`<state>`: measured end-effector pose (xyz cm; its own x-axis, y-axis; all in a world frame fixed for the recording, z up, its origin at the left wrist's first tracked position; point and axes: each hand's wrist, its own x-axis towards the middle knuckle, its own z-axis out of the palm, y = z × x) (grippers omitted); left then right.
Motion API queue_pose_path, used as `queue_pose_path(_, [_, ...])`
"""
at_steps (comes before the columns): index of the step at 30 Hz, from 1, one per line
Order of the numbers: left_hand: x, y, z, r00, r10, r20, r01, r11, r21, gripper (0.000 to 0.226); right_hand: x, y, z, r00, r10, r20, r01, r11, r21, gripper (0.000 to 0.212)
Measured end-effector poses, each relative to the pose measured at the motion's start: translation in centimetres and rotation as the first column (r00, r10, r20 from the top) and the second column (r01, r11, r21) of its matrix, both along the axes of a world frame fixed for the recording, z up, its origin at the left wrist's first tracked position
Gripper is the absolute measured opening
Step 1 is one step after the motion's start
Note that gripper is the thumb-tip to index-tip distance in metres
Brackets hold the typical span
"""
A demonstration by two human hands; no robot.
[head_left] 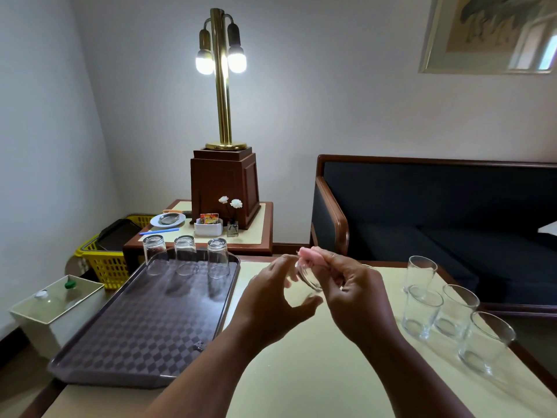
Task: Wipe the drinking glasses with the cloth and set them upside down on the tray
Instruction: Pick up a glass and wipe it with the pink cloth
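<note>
L hand (271, 300) grips a tilted glass (307, 280) above the table (301, 372), fingers curled round it. R hand (352, 297) pinches the pink cloth (309, 254) tight vs. the glass's upper end. Three upturned glasses (186, 256) stand in a row at the tray's (144, 321) far edge, L of the hands. Four upright glasses (422, 312) stand on the table at R, well apart from the tray.
</note>
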<state>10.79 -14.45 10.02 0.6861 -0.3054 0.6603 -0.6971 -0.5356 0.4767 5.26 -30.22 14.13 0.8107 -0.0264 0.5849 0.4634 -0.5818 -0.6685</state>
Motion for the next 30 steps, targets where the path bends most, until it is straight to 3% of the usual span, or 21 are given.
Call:
queue_pose_path(6, [0.2,0.1,-0.4,0.998,0.047,-0.038,-0.051,0.994,-0.094,0.049,-0.1,0.3,-0.1,0.999,0.043,-0.021,-0.045,0.996,-0.078,0.032])
queue_pose_path(11, [-0.5,-0.5,-0.3,0.998,0.059,-0.029,-0.058,0.998,0.031,0.058,0.2,-0.2,0.0,0.999,-0.018,-0.047,0.016,0.999,-0.034,0.032])
queue_pose_path(15, [0.3,0.3,-0.5,0.991,0.118,-0.057,-0.120,0.992,-0.036,0.048,-0.2,0.3,-0.2,0.996,0.068,-0.063,-0.072,0.994,-0.076,0.033])
queue_pose_path(20, [-0.5,-0.5,-0.5,0.996,0.080,-0.037,-0.078,0.995,0.055,0.059,0.2,-0.2,-0.1,0.996,-0.005,-0.094,0.004,1.000,-0.007,0.030])
queue_pose_path(25, [0.0,-0.2,-0.9,0.988,0.142,-0.064,-0.143,0.990,-0.013,0.050,-0.3,0.2,-0.1,0.994,0.054,-0.093,-0.060,0.996,-0.058,0.032])
queue_pose_path(30, [-0.5,-0.8,-0.6,0.994,0.097,-0.050,-0.095,0.995,0.026,0.058,0.3,-0.3,-0.3,0.996,-0.008,-0.089,0.006,1.000,-0.020,0.033])
